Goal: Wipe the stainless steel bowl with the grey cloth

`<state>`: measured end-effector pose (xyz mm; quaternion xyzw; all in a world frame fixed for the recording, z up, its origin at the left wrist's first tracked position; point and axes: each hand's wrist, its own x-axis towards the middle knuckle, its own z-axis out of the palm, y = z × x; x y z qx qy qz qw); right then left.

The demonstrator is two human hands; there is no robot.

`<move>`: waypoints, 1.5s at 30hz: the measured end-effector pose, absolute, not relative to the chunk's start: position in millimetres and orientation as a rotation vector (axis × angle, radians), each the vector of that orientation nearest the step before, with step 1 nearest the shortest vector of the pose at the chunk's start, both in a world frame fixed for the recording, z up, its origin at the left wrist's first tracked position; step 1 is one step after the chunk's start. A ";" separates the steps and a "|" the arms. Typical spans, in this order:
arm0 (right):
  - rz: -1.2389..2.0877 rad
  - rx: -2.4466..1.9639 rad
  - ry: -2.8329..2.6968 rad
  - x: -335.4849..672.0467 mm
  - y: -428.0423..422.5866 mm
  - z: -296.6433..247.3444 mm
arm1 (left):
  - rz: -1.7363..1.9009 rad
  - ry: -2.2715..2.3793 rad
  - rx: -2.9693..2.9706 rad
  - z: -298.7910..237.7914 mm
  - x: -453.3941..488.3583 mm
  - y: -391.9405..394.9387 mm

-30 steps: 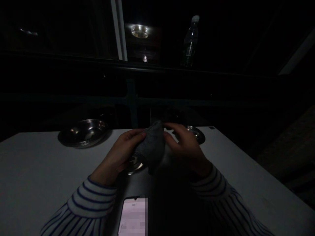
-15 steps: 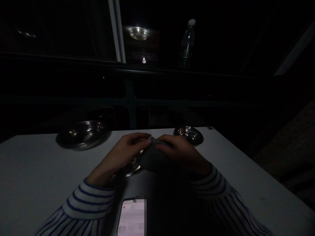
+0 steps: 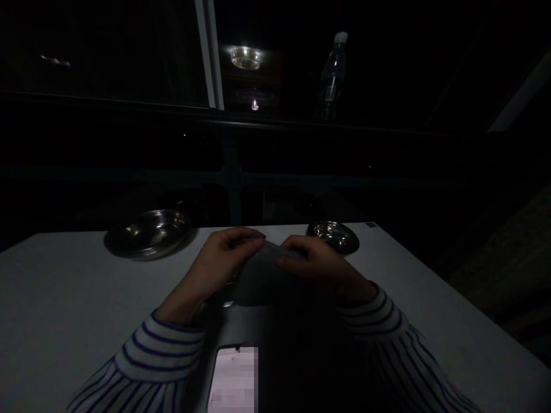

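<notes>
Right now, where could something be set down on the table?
Left: between the metal bowl and left sleeve. Right: between the right sleeve and the right edge of the table. Crowded middle: left hand and right hand holding grey cloth, phone nearer; beside it, too dark to tell.

The frame is very dim, its upper half nearly black apart from a glowing round lamp [image 3: 245, 58] at upper centre. Faint light greys the counter [image 3: 64, 298] at lower left; small glints dot the steel bowl [image 3: 148, 232] at middle left. Deep shadow swallows the grey cloth's [image 3: 258, 278] lower part at centre. Blocky pixelation covers much of the bright phone screen [image 3: 232, 378] at bottom centre.
</notes>
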<state>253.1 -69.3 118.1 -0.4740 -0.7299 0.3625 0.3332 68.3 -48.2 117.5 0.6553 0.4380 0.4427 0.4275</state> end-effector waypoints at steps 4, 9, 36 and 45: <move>1.140 -1.126 -1.908 251.1 -68.9 114.3 | 1.130 1.113 1.722 119.5 68.7 -50.4; 0.831 -1.119 -2.031 253.4 -62.3 109.8 | 1.135 1.335 1.873 120.4 58.3 -45.1; 0.241 -1.600 -1.990 267.0 -55.8 105.7 | -0.091 1.545 2.688 85.7 66.0 -44.3; 0.222 -1.650 -2.013 263.9 -59.1 108.2 | 0.122 1.586 2.658 97.1 58.2 -46.4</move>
